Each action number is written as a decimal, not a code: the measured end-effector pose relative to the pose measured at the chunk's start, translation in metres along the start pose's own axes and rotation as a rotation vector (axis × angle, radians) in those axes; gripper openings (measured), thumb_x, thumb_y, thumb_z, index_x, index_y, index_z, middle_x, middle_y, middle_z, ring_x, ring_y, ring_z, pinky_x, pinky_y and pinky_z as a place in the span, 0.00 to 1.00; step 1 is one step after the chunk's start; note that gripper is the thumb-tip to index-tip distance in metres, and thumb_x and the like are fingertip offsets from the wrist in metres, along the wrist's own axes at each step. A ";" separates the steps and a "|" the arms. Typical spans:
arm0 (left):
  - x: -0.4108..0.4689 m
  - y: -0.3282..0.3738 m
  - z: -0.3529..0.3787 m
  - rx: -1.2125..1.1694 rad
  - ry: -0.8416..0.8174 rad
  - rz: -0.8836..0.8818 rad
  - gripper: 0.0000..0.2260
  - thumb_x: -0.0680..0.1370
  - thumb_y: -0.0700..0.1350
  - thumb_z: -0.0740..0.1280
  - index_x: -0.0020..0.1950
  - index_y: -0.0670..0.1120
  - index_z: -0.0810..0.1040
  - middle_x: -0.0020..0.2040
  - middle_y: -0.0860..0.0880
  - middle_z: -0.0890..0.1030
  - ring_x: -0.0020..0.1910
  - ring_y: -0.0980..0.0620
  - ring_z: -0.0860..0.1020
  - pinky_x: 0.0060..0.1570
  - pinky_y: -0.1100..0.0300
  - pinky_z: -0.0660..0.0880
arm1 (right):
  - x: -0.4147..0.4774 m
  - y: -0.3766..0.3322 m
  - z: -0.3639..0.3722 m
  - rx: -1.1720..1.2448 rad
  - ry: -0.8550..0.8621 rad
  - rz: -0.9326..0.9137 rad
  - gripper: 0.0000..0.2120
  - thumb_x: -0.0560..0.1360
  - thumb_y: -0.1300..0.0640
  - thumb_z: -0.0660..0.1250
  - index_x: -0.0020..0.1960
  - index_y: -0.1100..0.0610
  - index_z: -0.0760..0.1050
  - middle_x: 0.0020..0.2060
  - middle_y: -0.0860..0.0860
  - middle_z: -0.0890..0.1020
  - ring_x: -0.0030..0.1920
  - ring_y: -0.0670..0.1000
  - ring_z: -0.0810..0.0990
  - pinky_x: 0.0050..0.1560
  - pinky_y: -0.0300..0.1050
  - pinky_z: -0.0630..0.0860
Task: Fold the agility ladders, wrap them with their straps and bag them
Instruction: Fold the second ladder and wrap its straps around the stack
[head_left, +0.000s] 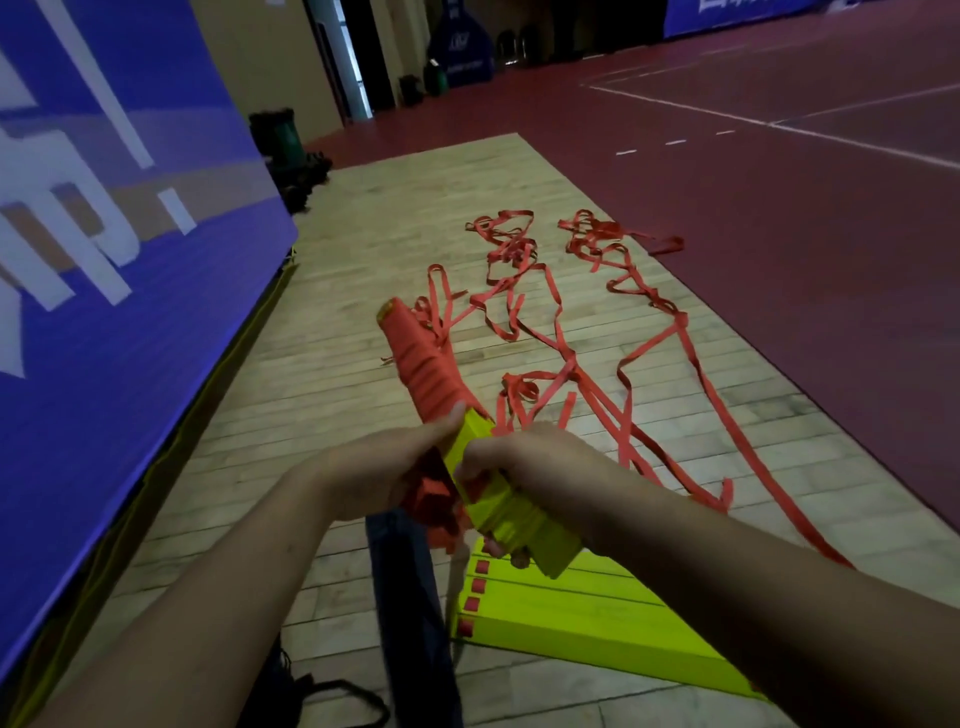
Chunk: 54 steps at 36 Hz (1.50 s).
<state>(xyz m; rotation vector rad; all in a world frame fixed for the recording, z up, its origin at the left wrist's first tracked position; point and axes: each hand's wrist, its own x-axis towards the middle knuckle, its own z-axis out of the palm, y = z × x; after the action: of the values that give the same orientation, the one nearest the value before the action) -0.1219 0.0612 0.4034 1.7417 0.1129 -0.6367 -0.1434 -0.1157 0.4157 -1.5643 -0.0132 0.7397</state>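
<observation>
Holds a bundle of flat yellow-green plastic rungs (470, 439) in both hands, clear of the floor. Curls the left hand (384, 467) round the bundle where the winding of red webbing strap (428, 364) ends, thumb laid along the edge of that winding. Closes the right hand (524, 478) over the bare yellow end nearest the body, fingers wrapped under it, fingertips (493, 548) showing below. Points the wrapped end away from the grip, up and to the left. Trails loose red straps (566, 358) from the grip out across the pale wooden floor (363, 249) beyond (tangled, in two rough lines). Leaves a second set of yellow-green rungs (571, 608) lying flat just under the right hand, small red tabs along its left edge. Shows a dark blue strip (400, 571) beneath the grip; cannot tell what it is.
</observation>
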 end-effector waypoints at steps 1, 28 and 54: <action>0.002 -0.001 0.001 0.018 0.001 -0.017 0.25 0.75 0.62 0.61 0.60 0.44 0.80 0.60 0.39 0.83 0.64 0.35 0.78 0.67 0.40 0.72 | 0.004 0.002 0.001 -0.052 0.057 -0.003 0.16 0.71 0.59 0.72 0.54 0.69 0.76 0.33 0.62 0.81 0.26 0.59 0.80 0.27 0.48 0.79; 0.010 -0.008 0.051 -0.154 -0.191 0.162 0.11 0.67 0.47 0.70 0.47 0.45 0.82 0.39 0.49 0.84 0.36 0.54 0.83 0.40 0.62 0.80 | 0.048 0.006 -0.052 0.334 0.082 -0.052 0.34 0.76 0.33 0.65 0.65 0.62 0.75 0.50 0.62 0.82 0.49 0.59 0.82 0.49 0.47 0.79; 0.020 -0.020 0.092 0.839 -0.059 0.163 0.27 0.67 0.75 0.65 0.45 0.52 0.79 0.39 0.52 0.83 0.38 0.55 0.82 0.44 0.55 0.81 | 0.066 0.015 -0.092 0.296 0.694 -0.217 0.25 0.61 0.48 0.75 0.52 0.60 0.79 0.45 0.62 0.85 0.43 0.64 0.86 0.48 0.66 0.83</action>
<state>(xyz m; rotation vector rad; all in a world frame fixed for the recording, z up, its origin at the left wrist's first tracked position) -0.1458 -0.0235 0.3644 2.4957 -0.3890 -0.6592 -0.0555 -0.1717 0.3679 -1.4328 0.4133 0.0007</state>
